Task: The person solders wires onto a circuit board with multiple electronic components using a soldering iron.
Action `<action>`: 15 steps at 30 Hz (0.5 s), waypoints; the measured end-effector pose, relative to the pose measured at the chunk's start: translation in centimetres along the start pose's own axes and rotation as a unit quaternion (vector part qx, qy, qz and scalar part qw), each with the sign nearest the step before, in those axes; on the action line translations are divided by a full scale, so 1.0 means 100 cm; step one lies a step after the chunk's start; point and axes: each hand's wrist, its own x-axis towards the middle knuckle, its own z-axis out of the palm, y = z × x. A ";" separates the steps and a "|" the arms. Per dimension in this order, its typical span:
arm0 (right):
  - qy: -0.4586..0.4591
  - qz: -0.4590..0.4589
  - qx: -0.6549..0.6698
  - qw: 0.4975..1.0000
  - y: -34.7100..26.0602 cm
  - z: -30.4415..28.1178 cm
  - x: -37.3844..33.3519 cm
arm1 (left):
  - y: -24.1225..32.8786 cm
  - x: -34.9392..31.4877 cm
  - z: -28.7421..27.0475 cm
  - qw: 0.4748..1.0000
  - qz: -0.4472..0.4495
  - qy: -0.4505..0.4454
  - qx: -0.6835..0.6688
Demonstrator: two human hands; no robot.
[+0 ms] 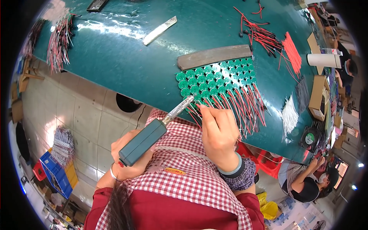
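Across the green bench (122,57), a panel of round circuit boards (209,78) is being bordered by a grey bar (214,56). Toward its near-left corner, a soldering iron (143,142) is being aimed tip-first, grasped in the left hand (128,153), its long axis slanting away and rightward. Beside the tip (190,99), a red wire (197,105) is being pinched by the fingers (205,112) of the right hand (220,132). The panel's near edge is being screened by attached wires (245,109).

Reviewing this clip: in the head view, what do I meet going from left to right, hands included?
Mixed-colour wire bundles → dark tray → left hand → green round boards → straight red wires → cardboard box.
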 end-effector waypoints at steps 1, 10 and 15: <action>-0.009 0.005 0.008 1.000 -0.002 0.002 0.001 | 0.000 -0.001 0.000 1.000 -0.010 -0.001 -0.003; -0.001 0.008 -0.010 1.000 -0.002 0.013 -0.004 | -0.005 -0.008 0.003 0.999 -0.039 0.009 -0.032; -0.004 0.009 -0.020 1.000 -0.002 0.014 -0.005 | -0.009 -0.008 0.001 1.000 -0.006 -0.016 -0.013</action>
